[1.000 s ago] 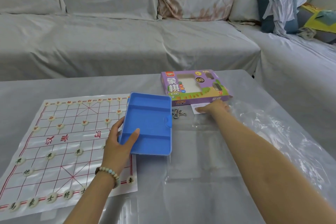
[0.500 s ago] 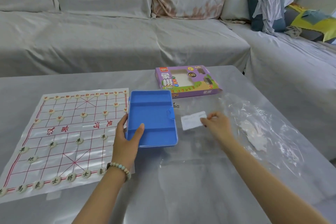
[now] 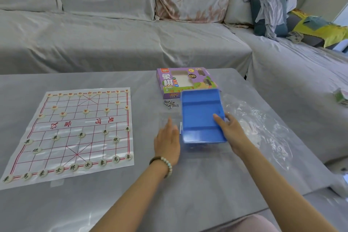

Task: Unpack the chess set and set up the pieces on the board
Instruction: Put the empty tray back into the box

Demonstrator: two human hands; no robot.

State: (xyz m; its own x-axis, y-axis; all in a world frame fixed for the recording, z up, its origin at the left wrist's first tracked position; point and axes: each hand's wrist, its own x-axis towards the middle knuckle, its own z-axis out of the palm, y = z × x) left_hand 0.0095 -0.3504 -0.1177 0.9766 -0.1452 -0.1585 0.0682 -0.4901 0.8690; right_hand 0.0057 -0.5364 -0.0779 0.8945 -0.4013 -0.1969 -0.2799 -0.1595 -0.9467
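The paper chess board (image 3: 75, 132) lies flat on the left of the table, with round cream pieces (image 3: 81, 134) standing on both sides of it. An empty blue plastic tray (image 3: 199, 118) is held a little above the table, right of the board. My right hand (image 3: 229, 132) grips its right edge, thumb on top. My left hand (image 3: 166, 142) lies flat and open just left of the tray, holding nothing. A white slip (image 3: 180, 128) peeks out under the tray's left edge.
The purple chess box (image 3: 177, 83) lies behind the tray, with small metal rings (image 3: 170, 104) beside it. A crumpled clear plastic bag (image 3: 261, 126) spreads on the right. A grey covered sofa (image 3: 113, 39) stands behind the table (image 3: 131, 203).
The blue tray passed from my left hand to my right and shifted right, away from the board. My left hand let go; my right hand left the white slip.
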